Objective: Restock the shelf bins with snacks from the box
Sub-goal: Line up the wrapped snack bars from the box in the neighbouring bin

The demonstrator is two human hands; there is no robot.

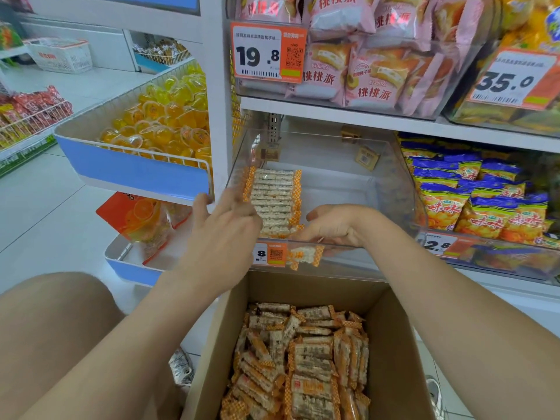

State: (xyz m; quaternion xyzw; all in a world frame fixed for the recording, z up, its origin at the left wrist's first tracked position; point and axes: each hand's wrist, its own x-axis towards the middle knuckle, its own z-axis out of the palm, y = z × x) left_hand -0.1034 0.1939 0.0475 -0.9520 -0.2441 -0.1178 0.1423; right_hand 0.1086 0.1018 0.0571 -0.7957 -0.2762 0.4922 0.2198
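Step in hand: laying a row of snack bars (274, 201) flat into the clear bin (391, 183) on the shelf; judged to be the early part of the restock, since most of the bin is bare.
How to do it well: keep the bars side by side with their orange ends lined up, press the row toward the bin's left wall, and let go only once it lies flat, so later rows can sit tight beside it.
Left hand (225, 225): fingers spread and loosely extended, lying against the near-left edge of the row; looks like steadying or pushing, not a closed grip; blurred, so exact contact is uncertain.
Right hand (336, 224): palm down, fingers curled at the bin's front lip, at the near-right corner of the row; whether it pinches a bar cannot be told.
Snack bars, placed: one neat row, just beyond both hands, at the bin's left side.
Snack bars, loose: one bar (304, 256) lies below the right hand, behind the bin's front wall.
Supply: cardboard box (212, 359), below and nearer than both hands, open and well filled with the same bars.
Risk: the row may fan out when released.
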